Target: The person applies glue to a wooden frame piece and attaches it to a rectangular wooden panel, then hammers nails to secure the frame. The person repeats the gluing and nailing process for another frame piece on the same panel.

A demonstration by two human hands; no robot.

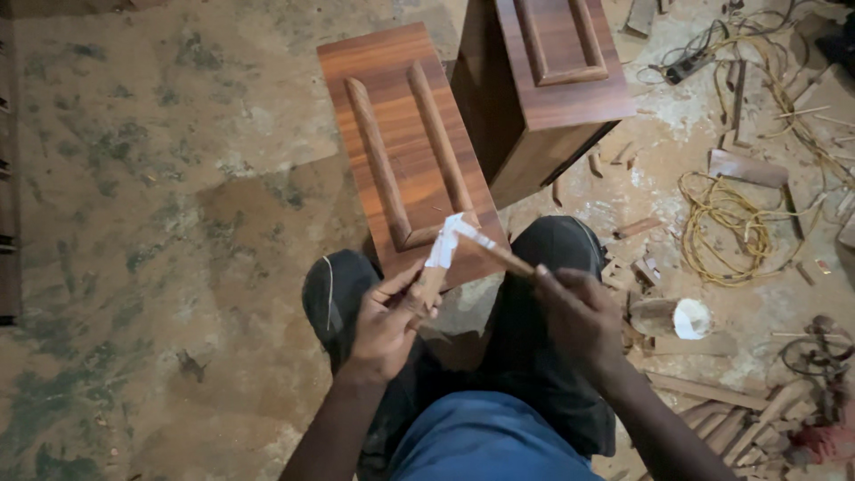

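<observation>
Your left hand [387, 325] pinches a short wood strip [434, 278] smeared white; your right hand [579, 312] closes on a thin stick [499, 254] whose tip touches the strip's top. At twelve o'clock the panelled board [401, 142] leans by a cabinet [543, 89]; yellow cable [726, 223] lies at three. Your fingertips hide the strip's lower end.

The panel [405, 142] and cabinet [543, 80] are smooth reddish-brown wood with a low sheen, the stick [499, 256] is bare wood smeared white at its tip, and the floor [151, 205] is rough, stained, matt concrete strewn with wood offcuts [730, 419].
</observation>
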